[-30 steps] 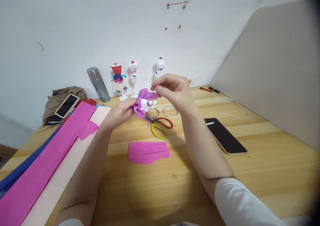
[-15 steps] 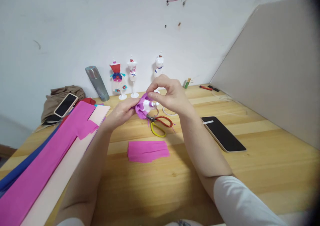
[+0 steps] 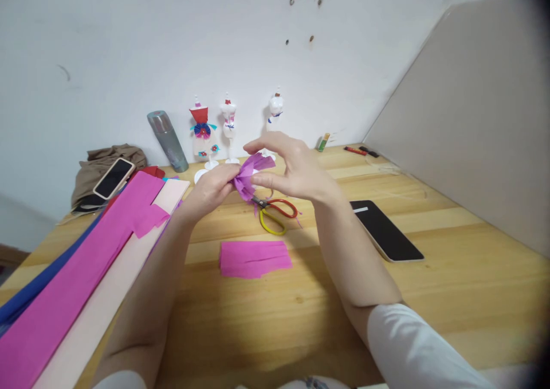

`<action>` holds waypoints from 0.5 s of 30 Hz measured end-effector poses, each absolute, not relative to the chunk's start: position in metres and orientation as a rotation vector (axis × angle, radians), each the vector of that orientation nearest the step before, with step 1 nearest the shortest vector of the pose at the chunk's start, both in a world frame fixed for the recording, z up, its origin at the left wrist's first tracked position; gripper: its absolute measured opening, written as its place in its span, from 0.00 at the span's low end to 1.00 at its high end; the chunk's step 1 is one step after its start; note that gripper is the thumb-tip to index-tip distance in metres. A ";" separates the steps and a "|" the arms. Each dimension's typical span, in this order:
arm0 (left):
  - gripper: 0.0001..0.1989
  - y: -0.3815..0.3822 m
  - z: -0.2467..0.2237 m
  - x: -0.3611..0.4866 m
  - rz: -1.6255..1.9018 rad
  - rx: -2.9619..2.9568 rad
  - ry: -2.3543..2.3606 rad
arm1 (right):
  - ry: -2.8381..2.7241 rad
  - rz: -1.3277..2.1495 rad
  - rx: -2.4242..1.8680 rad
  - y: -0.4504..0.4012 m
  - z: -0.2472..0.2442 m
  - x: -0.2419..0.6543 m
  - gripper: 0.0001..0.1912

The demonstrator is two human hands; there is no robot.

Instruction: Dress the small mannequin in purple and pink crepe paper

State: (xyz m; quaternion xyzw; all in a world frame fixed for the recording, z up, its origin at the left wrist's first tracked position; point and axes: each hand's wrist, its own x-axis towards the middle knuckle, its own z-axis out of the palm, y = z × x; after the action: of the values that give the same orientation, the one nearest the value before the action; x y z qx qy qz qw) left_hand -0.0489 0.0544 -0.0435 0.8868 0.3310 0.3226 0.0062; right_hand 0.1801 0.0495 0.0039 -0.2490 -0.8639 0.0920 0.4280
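My left hand (image 3: pixel 213 189) is closed around a small mannequin wrapped in gathered purple crepe paper (image 3: pixel 247 178). Most of the figure is hidden by paper and fingers; its round white base (image 3: pixel 200 175) peeks out behind that hand. The paper fans out at its free end. My right hand (image 3: pixel 290 165) hovers at the paper's right side with thumb and fingers apart, the thumb tip close to the paper; whether it touches I cannot tell. Just below lie scissors (image 3: pixel 275 212) with one red and one yellow handle. A folded magenta paper piece (image 3: pixel 255 259) lies nearer me.
Long paper strips (image 3: pixel 92 263) cover the table's left side. A phone (image 3: pixel 114 178) rests on brown cloth (image 3: pixel 109 155). Along the wall stand a bottle (image 3: pixel 168 141) and several mini mannequins (image 3: pixel 200 128). A dark tablet-like device (image 3: pixel 389 231) lies right, a glue stick (image 3: pixel 323 142) farther back.
The mannequin has turned in my left hand: its white neck no longer shows and its base has come into view. The paper now flares outward, and my right fingers have opened away from it.
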 end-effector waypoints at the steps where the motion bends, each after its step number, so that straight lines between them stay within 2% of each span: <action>1: 0.10 0.054 -0.043 -0.049 1.006 2.787 1.046 | -2.171 0.179 -0.651 0.049 0.003 0.178 0.26; 4: 0.10 0.052 -0.041 -0.048 1.004 2.805 1.083 | -2.192 0.045 -0.717 0.046 0.001 0.173 0.22; 9: 0.10 0.051 -0.041 -0.047 1.003 2.801 1.143 | -2.225 -0.072 -0.537 0.041 0.004 0.179 0.12; 15: 0.10 0.051 -0.040 -0.046 1.061 2.878 1.157 | -2.233 -0.275 -0.654 0.039 0.005 0.177 0.11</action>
State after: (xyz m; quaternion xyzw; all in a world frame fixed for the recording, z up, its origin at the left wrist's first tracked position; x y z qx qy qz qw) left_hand -0.0460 0.0514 -0.0400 0.8758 0.3522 0.3228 -0.0683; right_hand 0.1772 0.0394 0.0048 -0.2572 -0.8781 -0.1082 0.3887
